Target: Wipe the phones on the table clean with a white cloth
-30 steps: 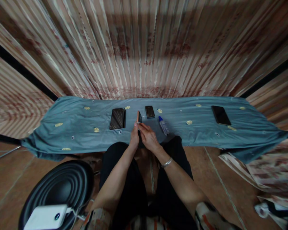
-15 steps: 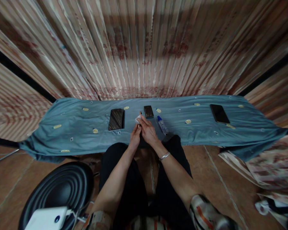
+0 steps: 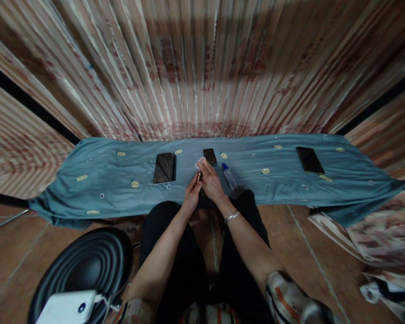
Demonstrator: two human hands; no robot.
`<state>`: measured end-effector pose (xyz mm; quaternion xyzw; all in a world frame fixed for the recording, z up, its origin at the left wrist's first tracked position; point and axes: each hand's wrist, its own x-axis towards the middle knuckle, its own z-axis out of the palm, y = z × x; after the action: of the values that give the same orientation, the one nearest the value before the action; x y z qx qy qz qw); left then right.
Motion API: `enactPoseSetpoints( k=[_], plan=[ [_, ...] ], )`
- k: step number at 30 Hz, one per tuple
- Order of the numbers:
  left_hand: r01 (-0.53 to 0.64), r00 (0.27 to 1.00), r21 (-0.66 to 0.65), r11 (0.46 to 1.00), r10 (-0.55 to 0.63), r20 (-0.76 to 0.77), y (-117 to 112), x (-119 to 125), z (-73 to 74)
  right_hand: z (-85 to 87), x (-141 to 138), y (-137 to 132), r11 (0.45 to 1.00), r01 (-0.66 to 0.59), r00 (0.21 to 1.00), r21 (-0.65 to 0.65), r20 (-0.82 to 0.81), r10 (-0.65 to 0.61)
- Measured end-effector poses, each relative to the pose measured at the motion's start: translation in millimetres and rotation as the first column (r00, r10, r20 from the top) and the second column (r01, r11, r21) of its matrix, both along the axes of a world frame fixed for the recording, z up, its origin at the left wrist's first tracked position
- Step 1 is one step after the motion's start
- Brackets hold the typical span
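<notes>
My left hand (image 3: 191, 194) is closed around a small slim object with a shiny orange-brown part (image 3: 199, 176); its kind is too small to make out. Just beside it, my right hand (image 3: 212, 183) pinches a crumpled white tissue (image 3: 199, 164) close to the object's far end. Beyond the right fingers lies a small dark flat case (image 3: 209, 156). A clear bottle with a blue cap (image 3: 230, 177) rests on its side to the right of that hand. Left of my hands is a black folded device or case (image 3: 164, 168).
A blue-green patterned cloth (image 3: 118, 202) covers the narrow table. Toward its right end lies a black phone or tablet (image 3: 310, 160). A black ribbed round stool (image 3: 84, 265) stands at lower left, bearing a white power bank (image 3: 65, 308) with a cable. A striped curtain (image 3: 202, 67) hangs behind.
The right hand and tissue have shifted slightly right and away from me. More of the slim object's orange-brown part shows above my left fingers. The things on the cloth stay put.
</notes>
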<state>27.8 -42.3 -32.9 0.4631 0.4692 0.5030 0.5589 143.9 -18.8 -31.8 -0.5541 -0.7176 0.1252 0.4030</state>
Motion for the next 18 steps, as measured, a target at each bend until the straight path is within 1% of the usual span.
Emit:
enactPoseSetpoints(
  k=[3, 6, 9, 12, 15, 18],
  plan=[
    [0.028, 1.0, -0.043, 0.999, -0.028, -0.002, -4, -2, 3.4, 1.8, 2, 2, 1.0, 0.006, 0.999, -0.014, -0.043, -0.007],
    [0.023, 0.999, -0.105, 0.994, -0.02, 0.034, -8, -3, 7.6, 2.3, 6, 4, 1.0, -0.01, 0.996, -0.001, -0.086, 0.01],
    [0.018, 0.994, -0.143, 0.99, -0.002, 0.112, -13, -6, 13.2, -0.5, 8, 6, 1.0, -0.025, 0.992, 0.01, -0.125, 0.026],
    [0.027, 0.977, -0.206, 0.978, 0.017, 0.21, -16, -7, 20.8, -7.0, 8, 10, 0.999, -0.032, 0.988, 0.003, -0.148, 0.032],
    [0.034, 0.959, -0.282, 0.959, 0.049, 0.28, -18, -9, 29.2, -14.6, 8, 13, 0.999, 0.001, 0.987, -0.036, -0.16, -0.007],
    [0.04, 0.939, -0.308, 0.951, 0.07, 0.337, -18, -10, 36.0, -19.5, 8, 16, 0.993, 0.048, 0.985, -0.11, -0.158, -0.065]
  ],
)
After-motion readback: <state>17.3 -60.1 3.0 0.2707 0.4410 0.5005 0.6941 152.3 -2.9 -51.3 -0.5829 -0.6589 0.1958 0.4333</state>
